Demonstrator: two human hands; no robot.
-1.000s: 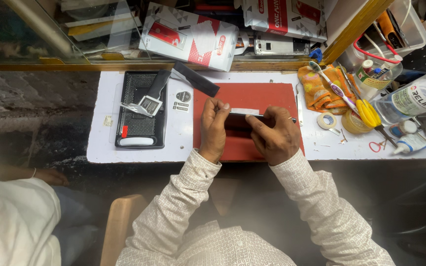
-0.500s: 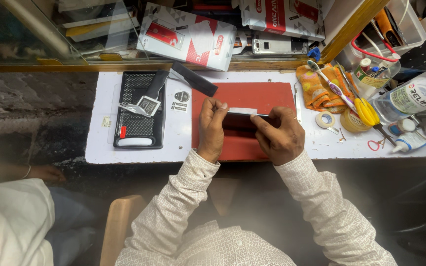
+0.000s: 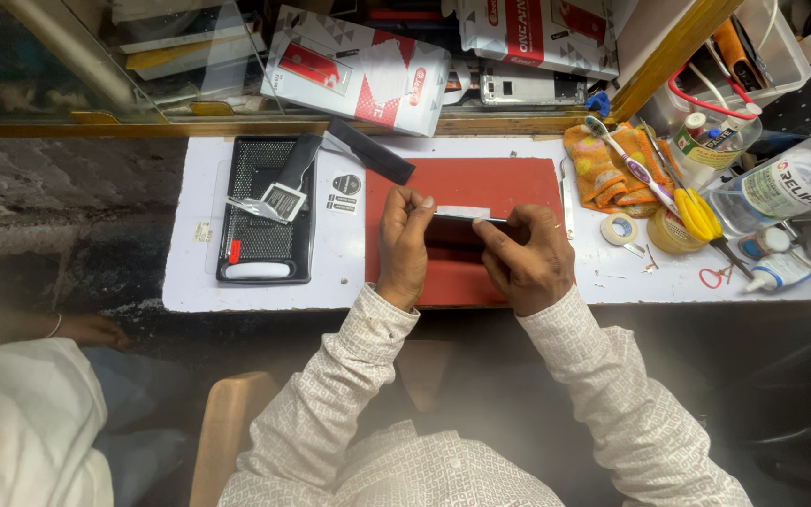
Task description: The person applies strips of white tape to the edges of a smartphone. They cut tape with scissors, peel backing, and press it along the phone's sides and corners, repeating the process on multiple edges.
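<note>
bare white desk (image 3: 344, 272) left of red mat (image 3: 481, 183), clutter right

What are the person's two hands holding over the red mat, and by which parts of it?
A dark flat phone, tilted on edge over the red mat. The left hand grips its left end, the right hand its right end and near edge.

a single head-worn camera looks almost straight down from above the person's shoulders onto the white counter (image 3: 330, 282). it faces forward toward the glass shelf at the top edge. it sits at arm's length: both sleeves run up from the bottom edge, and the red mat (image 3: 481, 188) lies near the centre.
</note>
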